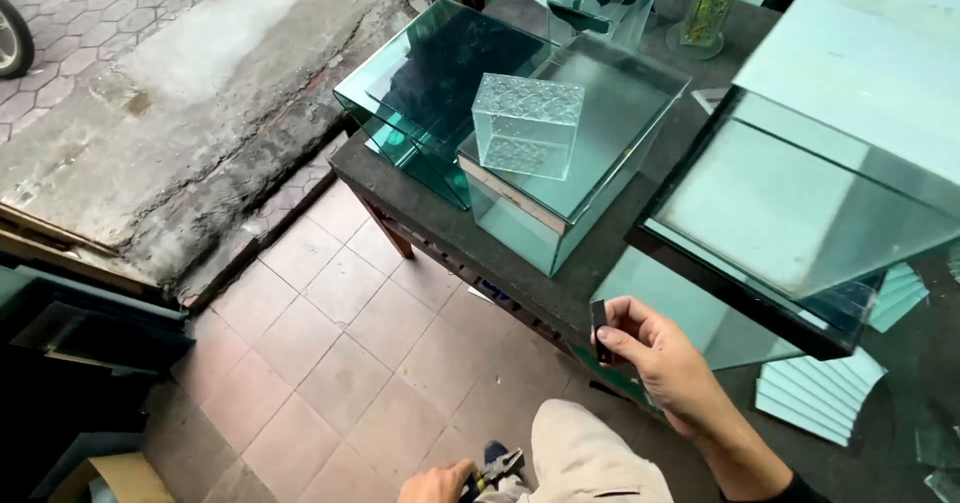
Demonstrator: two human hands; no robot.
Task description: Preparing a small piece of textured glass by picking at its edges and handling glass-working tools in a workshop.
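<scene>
Right hand (pixel 655 358) is up at the near edge of the dark counter (pixel 420 203), its grip closed around a small black piece (pixel 600 331), pinched between thumb and fingers and standing roughly upright just off the counter's edge. Down at the bottom of the view, the left hand (pixel 438 483) sits low beside the person's light trouser leg (pixel 590 458), grip wrapped around a pair of pliers (pixel 500 468) with dark handles, the tip pointing toward the knee. On the counter, a glass tank (pixel 600 153) rests with a small patterned glass cube (pixel 527 126) on top of it; just to its left a bent sheet of green glass (pixel 420 83) stands like a little bridge, touching or nearly touching the tank. More glass boxes (pixel 600 8) crowd the far end. To the right, a large glass pane (pixel 800 213) with a dark border lies over the counter's corner, just above the right hand, and a fanned stack of glass strips (pixel 820 388) shows below it. The floor is tan tile (pixel 340 353), meeting rough concrete (pixel 200 113) toward the left.
</scene>
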